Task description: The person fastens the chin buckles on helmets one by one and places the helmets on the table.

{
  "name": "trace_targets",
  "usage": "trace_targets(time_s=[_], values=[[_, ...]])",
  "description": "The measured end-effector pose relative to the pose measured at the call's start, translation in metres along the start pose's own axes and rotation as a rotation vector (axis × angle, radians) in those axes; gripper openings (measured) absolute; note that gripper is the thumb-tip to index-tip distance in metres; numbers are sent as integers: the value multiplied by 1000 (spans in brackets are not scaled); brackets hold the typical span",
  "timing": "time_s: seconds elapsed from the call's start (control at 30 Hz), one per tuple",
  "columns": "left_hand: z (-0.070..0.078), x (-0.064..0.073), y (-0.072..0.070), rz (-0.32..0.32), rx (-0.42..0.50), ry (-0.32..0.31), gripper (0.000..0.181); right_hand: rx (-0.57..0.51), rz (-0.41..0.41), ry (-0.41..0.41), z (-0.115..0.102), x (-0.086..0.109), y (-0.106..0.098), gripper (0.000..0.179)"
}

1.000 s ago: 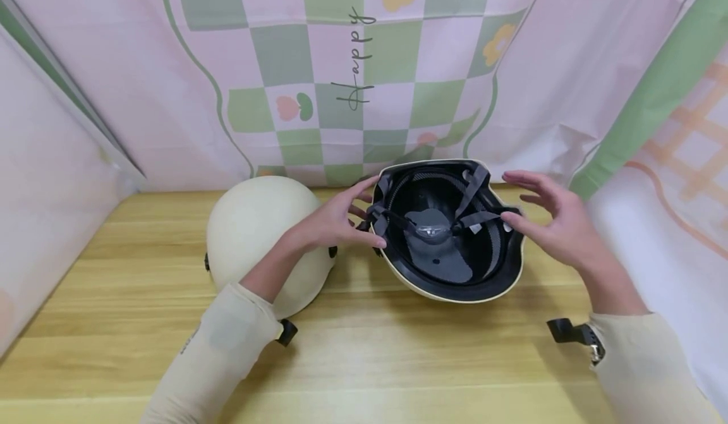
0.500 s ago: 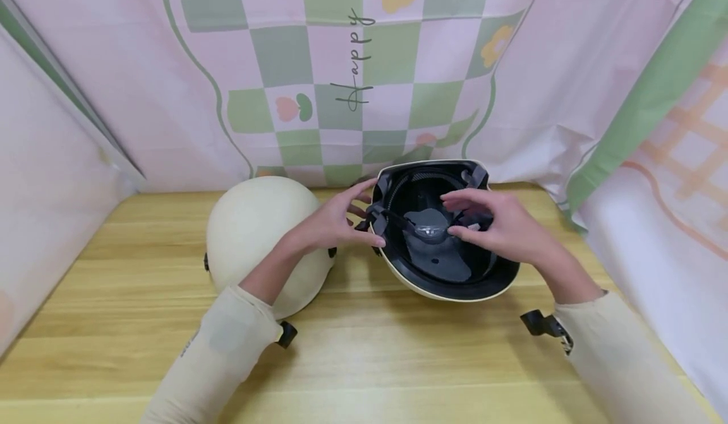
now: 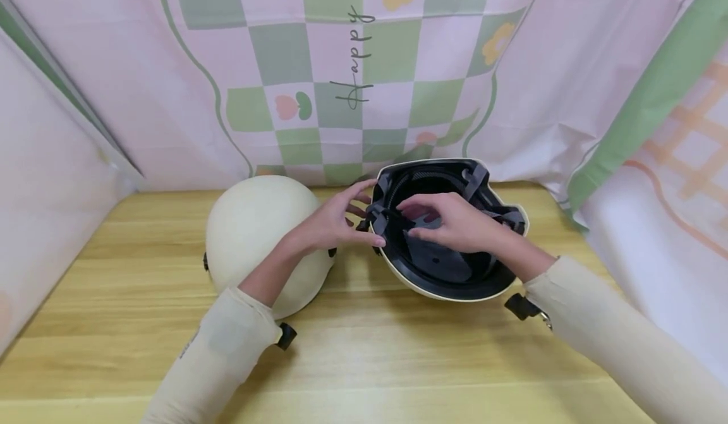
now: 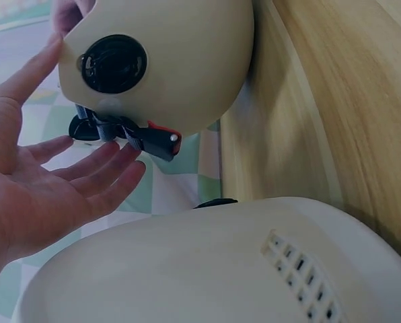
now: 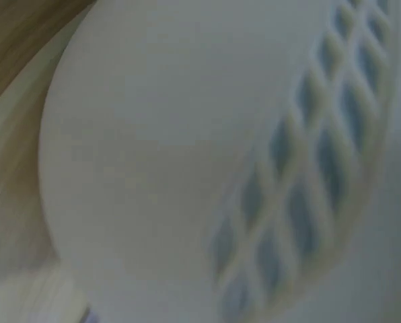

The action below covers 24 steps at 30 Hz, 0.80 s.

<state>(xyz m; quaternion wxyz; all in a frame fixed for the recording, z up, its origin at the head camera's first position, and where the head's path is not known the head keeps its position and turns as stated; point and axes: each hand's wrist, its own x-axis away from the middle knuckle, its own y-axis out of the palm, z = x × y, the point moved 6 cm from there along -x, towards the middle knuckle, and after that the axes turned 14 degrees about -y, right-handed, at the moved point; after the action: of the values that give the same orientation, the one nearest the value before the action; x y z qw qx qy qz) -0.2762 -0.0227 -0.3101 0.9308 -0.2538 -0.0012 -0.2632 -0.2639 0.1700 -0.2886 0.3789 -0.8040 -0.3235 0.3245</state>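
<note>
An upturned cream helmet [image 3: 443, 291] lies on the table, its black lining [image 3: 438, 266] and grey straps [image 3: 378, 218] facing up. My left hand [image 3: 330, 222] is at its left edge, thumb touching the rim. In the left wrist view, the fingers [image 4: 99, 168] extend below a black-and-red strap buckle [image 4: 163, 141] beside the helmet's round black side fitting [image 4: 114, 64]. My right hand [image 3: 449, 222] reaches over the helmet's inside, fingers bent but apart from the thumb near the left strap. Whether it touches the strap is unclear.
A second cream helmet [image 3: 256, 222] stands dome up at the left, under my left forearm. Its vent grille [image 4: 301, 276] shows in the left wrist view. Patterned cloth curtains [image 3: 364, 64] hang behind the wooden table [image 3: 341, 361], with more cloth at both sides.
My right hand has moved left from outside the helmet's right rim, across its inside, toward the left strap. My left hand and both helmets stay put.
</note>
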Motion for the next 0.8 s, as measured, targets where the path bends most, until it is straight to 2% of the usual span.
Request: trace_targets(time_s=[0.2,0.37,0.8], values=[[0,0,2,-5,-6,16,99,30,64,0,2,-14,7,29],[0,1,2,-3,-1,14,100,-15,77,4,2,-21,12,22],[0,1,0,-8,8,22,99,-77,124,62,7,-19,4,11]])
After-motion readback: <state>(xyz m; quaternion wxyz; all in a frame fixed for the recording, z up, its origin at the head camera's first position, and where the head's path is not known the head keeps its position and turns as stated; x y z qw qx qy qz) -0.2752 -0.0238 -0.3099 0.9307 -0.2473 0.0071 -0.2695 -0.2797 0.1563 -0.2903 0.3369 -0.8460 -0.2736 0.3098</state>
